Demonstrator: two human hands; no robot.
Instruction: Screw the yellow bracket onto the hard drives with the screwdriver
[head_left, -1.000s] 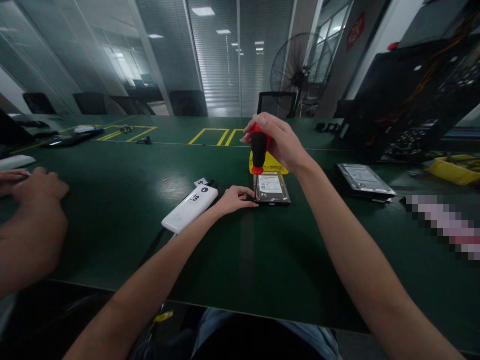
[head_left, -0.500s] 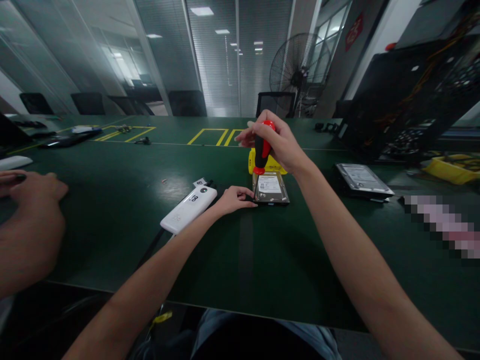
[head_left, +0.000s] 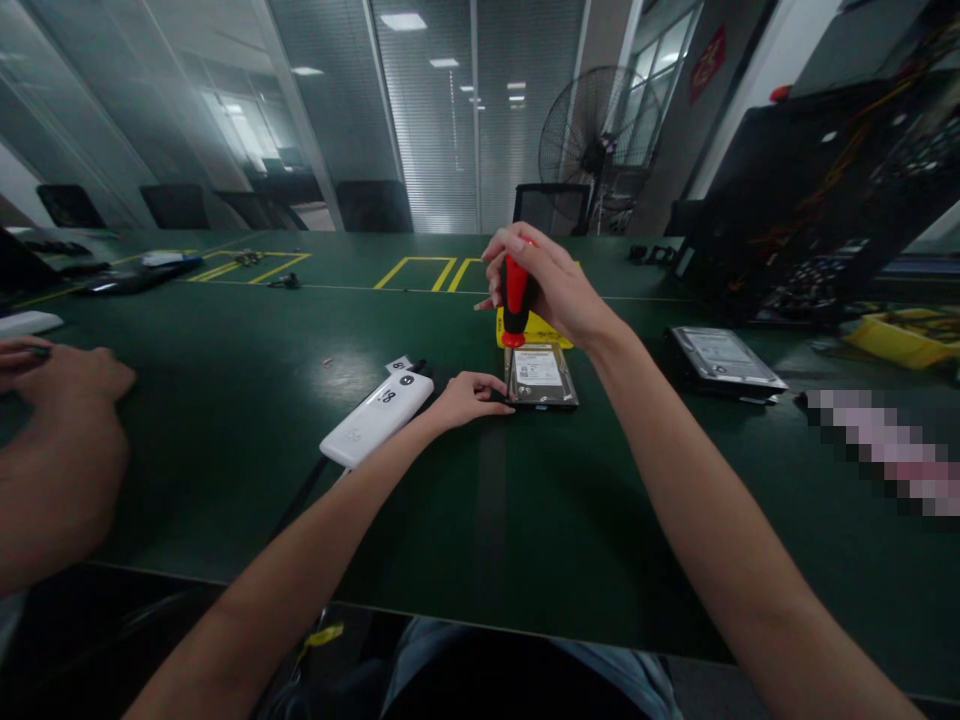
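A hard drive [head_left: 538,372] with a white label lies flat on the green table, label side up. My left hand [head_left: 466,398] pinches its near left corner between thumb and fingers. My right hand [head_left: 553,278] is wrapped round the handle of a red and black screwdriver [head_left: 515,302], held almost upright above the drive. Its thin shaft runs down to the drive's left edge, close to my left fingertips; the screw under the tip is too small to make out. Directly behind the drive is a yellow object [head_left: 556,332], partly covered by my right hand.
A white power bank [head_left: 377,418] lies beside my left forearm. On the right are more stacked hard drives [head_left: 726,360], a yellow tray [head_left: 900,338] and a black computer case [head_left: 795,200]. Another person's hand [head_left: 67,385] rests at the left.
My right fingers have curled further round the screwdriver, and its handle has turned, showing more red. The shaft stands a little straighter. My left hand and the drive have stayed put.
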